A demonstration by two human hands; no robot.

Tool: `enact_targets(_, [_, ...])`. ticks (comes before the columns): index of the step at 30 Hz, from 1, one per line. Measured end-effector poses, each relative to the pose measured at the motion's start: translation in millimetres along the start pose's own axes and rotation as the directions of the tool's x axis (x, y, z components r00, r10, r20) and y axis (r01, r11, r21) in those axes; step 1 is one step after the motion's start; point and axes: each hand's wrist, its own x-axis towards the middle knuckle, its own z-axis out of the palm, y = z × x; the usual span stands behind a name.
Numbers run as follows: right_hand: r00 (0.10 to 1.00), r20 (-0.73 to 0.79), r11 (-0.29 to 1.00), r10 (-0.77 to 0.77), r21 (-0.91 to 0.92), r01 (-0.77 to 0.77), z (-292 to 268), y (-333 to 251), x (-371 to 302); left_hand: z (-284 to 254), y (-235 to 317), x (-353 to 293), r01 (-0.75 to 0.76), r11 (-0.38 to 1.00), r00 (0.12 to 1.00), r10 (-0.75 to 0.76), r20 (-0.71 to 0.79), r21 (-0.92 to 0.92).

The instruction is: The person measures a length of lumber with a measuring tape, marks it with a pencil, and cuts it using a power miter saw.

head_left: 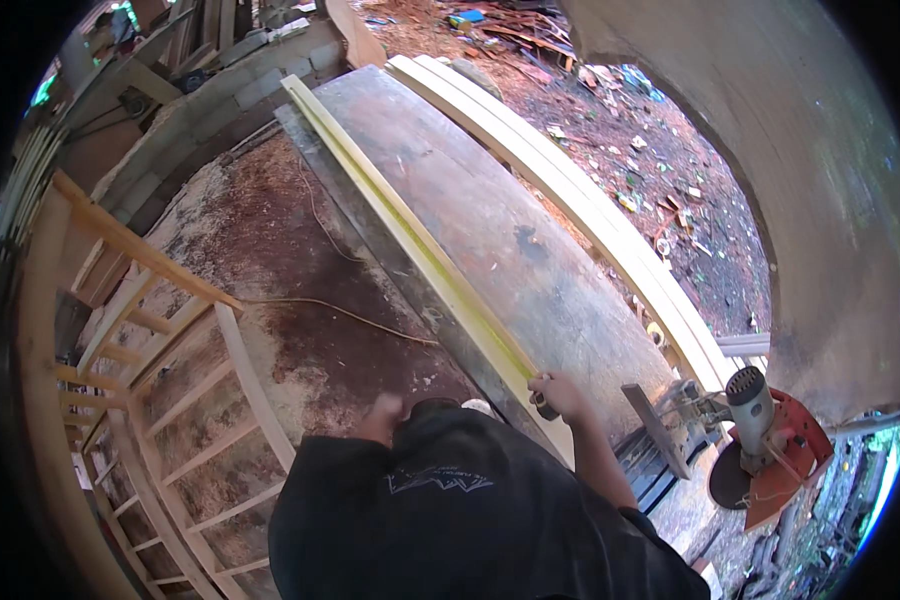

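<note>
My right hand point(564, 396) is closed around a dark tape measure point(543, 405) at the near part of a long, pale wooden board point(558, 436). From it the yellow tape blade point(472, 304) runs out along the board toward its far end. The board lies lengthwise on a worn grey worktable point(470, 190), close to the table's left edge. My left hand point(382, 418) is beside my body, left of the table and off the board. Its fingers are not clear, and I cannot make out anything in it.
A red-orange power saw point(775, 450) with a round dark blade stands on the table's near right. More pale boards point(570, 205) lie along the right side. Wooden ladder-like frames point(205, 440) stand at left. A cord point(340, 309) crosses the sawdust-strewn floor point(260, 230).
</note>
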Motion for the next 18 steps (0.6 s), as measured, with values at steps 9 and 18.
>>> enact_targets(9, [0.996, 0.075, 0.997, -0.042, 0.075, 0.036, 26, -65, 89, -3, -123, -81, -0.078, 0.943, 0.976, 0.007, 0.216, 0.323])
enact_targets(18, [0.997, 0.045, 0.998, -0.066, 0.0, 0.066, 36, -97, 126, -52, 22, -41, 0.046, 0.914, 0.973, -0.132, -0.187, -0.404])
